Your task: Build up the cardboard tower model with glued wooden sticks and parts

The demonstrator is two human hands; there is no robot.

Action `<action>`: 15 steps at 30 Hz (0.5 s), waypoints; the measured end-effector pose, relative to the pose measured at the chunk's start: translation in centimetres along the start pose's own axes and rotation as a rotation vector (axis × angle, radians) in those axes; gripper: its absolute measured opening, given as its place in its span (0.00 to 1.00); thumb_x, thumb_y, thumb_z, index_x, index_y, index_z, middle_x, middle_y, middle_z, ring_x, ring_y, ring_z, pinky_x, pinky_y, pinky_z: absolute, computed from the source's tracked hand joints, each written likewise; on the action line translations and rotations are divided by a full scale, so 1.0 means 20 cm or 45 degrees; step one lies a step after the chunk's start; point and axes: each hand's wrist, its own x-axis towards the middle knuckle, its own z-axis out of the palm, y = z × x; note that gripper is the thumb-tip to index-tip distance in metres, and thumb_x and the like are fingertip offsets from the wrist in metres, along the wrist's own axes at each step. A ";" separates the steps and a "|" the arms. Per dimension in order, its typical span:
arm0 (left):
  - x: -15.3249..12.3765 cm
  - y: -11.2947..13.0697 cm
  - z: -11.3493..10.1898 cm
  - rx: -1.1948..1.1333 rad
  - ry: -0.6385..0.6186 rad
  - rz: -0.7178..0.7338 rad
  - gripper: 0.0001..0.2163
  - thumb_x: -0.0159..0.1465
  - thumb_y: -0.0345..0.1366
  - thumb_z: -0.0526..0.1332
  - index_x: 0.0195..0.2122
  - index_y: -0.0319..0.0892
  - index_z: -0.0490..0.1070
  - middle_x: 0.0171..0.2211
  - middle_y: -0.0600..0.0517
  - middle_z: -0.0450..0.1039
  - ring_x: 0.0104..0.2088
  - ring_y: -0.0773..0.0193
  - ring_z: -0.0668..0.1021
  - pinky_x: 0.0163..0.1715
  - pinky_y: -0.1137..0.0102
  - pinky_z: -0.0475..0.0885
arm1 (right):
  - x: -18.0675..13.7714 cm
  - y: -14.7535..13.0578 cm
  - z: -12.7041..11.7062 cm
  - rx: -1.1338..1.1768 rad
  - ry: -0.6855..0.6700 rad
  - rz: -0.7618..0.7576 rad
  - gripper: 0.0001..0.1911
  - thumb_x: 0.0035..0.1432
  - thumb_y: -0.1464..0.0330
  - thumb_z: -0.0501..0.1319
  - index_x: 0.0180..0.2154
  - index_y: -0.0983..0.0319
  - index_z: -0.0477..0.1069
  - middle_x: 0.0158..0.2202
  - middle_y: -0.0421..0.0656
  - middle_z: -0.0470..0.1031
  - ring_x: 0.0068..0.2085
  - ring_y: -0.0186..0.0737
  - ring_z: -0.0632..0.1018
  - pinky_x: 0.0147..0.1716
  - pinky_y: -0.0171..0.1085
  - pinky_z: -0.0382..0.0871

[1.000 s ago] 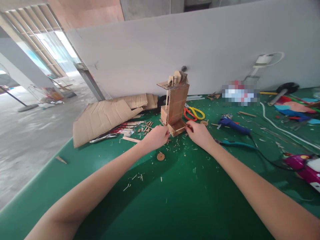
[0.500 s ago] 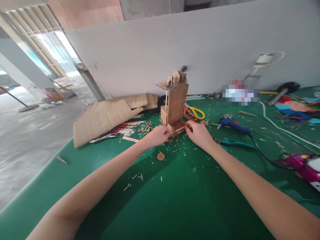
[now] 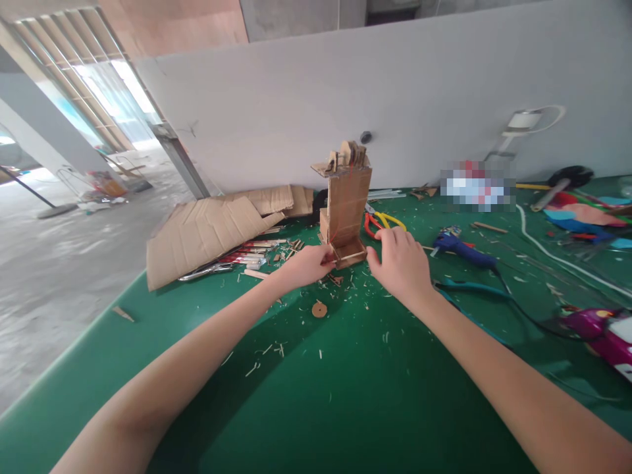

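A cardboard model stands upright on the green table, a tall tower with a shallow tray-like base at its foot. Small cardboard pieces and a round part sit on its top. At the base's left front corner, my left hand is closed on the model, its fingertips partly hidden. My right hand is beside the base's right corner, fingers spread and thumb close to the edge, with nothing visible in it. In front of the model lies a cardboard disc with a small centre hole.
Flat cardboard sheets and wooden sticks lie at left. Scissors with red and yellow handles rest behind my right hand. Farther right are a blue glue gun, teal-handled pliers and a white cable. Scraps litter the table.
My right hand has let go of the base's right corner, opening and shifting slightly right. The tower has turned a little, while my left hand stays at the left corner.
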 end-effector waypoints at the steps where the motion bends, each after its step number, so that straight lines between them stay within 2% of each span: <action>1: 0.00 -0.01 0.00 0.006 0.023 0.031 0.07 0.60 0.36 0.55 0.36 0.40 0.69 0.32 0.50 0.74 0.30 0.64 0.74 0.29 0.72 0.64 | -0.01 -0.04 -0.03 0.030 -0.002 -0.064 0.11 0.59 0.66 0.52 0.39 0.66 0.67 0.37 0.52 0.72 0.39 0.49 0.72 0.36 0.43 0.63; 3: 0.00 -0.02 0.01 0.026 0.056 0.073 0.05 0.60 0.34 0.55 0.35 0.41 0.68 0.31 0.51 0.74 0.31 0.64 0.74 0.30 0.72 0.65 | -0.04 -0.14 -0.07 0.214 -0.188 -0.317 0.10 0.61 0.66 0.51 0.35 0.63 0.68 0.32 0.47 0.72 0.35 0.43 0.72 0.34 0.40 0.63; 5: -0.01 -0.02 0.02 0.039 0.090 0.075 0.05 0.60 0.33 0.54 0.34 0.41 0.68 0.31 0.51 0.74 0.31 0.64 0.74 0.29 0.72 0.64 | -0.09 -0.25 -0.09 0.356 -0.411 -0.659 0.11 0.61 0.64 0.53 0.35 0.62 0.70 0.34 0.45 0.73 0.37 0.41 0.71 0.36 0.39 0.64; 7: -0.01 -0.01 0.03 0.039 0.126 0.057 0.06 0.61 0.32 0.52 0.34 0.41 0.67 0.31 0.51 0.74 0.30 0.64 0.74 0.28 0.72 0.63 | -0.15 -0.34 -0.08 0.370 -0.490 -0.792 0.12 0.60 0.61 0.56 0.37 0.62 0.72 0.37 0.46 0.73 0.40 0.44 0.71 0.38 0.41 0.64; 11: -0.02 0.00 0.04 0.012 0.153 0.062 0.06 0.61 0.32 0.51 0.33 0.42 0.67 0.28 0.52 0.72 0.28 0.64 0.73 0.26 0.72 0.62 | -0.19 -0.39 -0.05 0.391 -0.541 -0.821 0.08 0.60 0.69 0.55 0.36 0.63 0.72 0.37 0.47 0.72 0.40 0.43 0.70 0.39 0.41 0.66; 15: -0.02 -0.03 0.05 -0.067 0.122 0.067 0.04 0.60 0.32 0.52 0.32 0.42 0.66 0.26 0.54 0.71 0.27 0.66 0.72 0.26 0.73 0.62 | -0.14 -0.31 -0.04 0.496 -0.508 -0.725 0.09 0.60 0.66 0.56 0.41 0.62 0.70 0.39 0.47 0.72 0.41 0.43 0.70 0.40 0.40 0.67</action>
